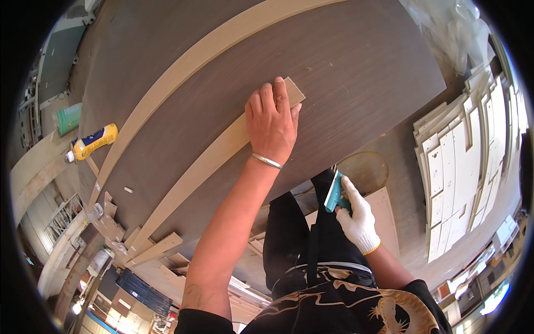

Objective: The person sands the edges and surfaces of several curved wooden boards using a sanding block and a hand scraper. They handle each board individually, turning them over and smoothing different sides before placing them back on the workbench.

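On the dark wood-grain panel (345, 72) that serves as the counter, the left hand (271, 123) lies flat, palm down, over the far end of a pale strip (206, 164). Its fingers are stretched along the strip and closed around nothing; the grip is only a downward press, which I judge is there to keep the strip from sliding on the smooth surface. A metal bangle (267, 161) sits on that wrist.

A 2nd, longer pale strip (183, 67) runs roughly parallel to the first, farther from the person and well apart from it, curving with the lens. Both run toward the lower left, where short offcuts (153, 247) lie near the panel's edge.

Off the panel's near edge, the right hand (357, 217), in a white glove, is wrapped tightly round a teal tool (334, 192) with a thin metal tip pointing up. Its exact kind I cannot tell. It is held low beside the body, close by but clear of the strip.

At the far left lies a yellow and blue bottle (93, 141). At right, stacked pale cut boards (467, 167) stand well apart from the hands.
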{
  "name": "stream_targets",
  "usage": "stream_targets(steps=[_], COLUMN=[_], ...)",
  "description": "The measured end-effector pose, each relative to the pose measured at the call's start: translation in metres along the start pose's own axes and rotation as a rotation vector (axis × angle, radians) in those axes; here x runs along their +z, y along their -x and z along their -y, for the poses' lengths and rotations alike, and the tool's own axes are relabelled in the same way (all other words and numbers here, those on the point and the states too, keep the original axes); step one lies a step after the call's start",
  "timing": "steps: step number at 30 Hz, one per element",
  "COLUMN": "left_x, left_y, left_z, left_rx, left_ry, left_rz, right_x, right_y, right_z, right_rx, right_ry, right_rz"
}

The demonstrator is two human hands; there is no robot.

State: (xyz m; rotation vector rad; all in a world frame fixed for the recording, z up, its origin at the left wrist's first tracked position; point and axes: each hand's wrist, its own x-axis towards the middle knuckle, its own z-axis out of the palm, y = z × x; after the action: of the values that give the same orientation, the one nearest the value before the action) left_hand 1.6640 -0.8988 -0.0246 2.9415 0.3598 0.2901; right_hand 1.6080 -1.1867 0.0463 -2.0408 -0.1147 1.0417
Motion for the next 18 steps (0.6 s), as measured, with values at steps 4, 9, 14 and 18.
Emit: stream_targets(steps=[4,9,14,18], left_x=[-0.006,-0.021,-0.020,-0.012], left_y=[-0.004,-0.023,-0.026,-0.014], left_z=[0.008,0.022,0.034,0.034], left_rx=[0.045,0.090,0.097,0.110], left_ry=[0.009,0.136,0.243,0.285], left_rz=[0.102,0.244,0.231,0.041], right_x=[-0.003,0.002,0.007,0.003], right_y=[-0.002,-0.005,-0.006,-0.007], right_z=[0.001,0.007,0.022,0.041], right_rx=[0.029,0.024,-0.089,-0.157], right_ry=[-0.004,0.021,0.008,-0.032], right_rz=[0.020,0.032,0.023,0.037])
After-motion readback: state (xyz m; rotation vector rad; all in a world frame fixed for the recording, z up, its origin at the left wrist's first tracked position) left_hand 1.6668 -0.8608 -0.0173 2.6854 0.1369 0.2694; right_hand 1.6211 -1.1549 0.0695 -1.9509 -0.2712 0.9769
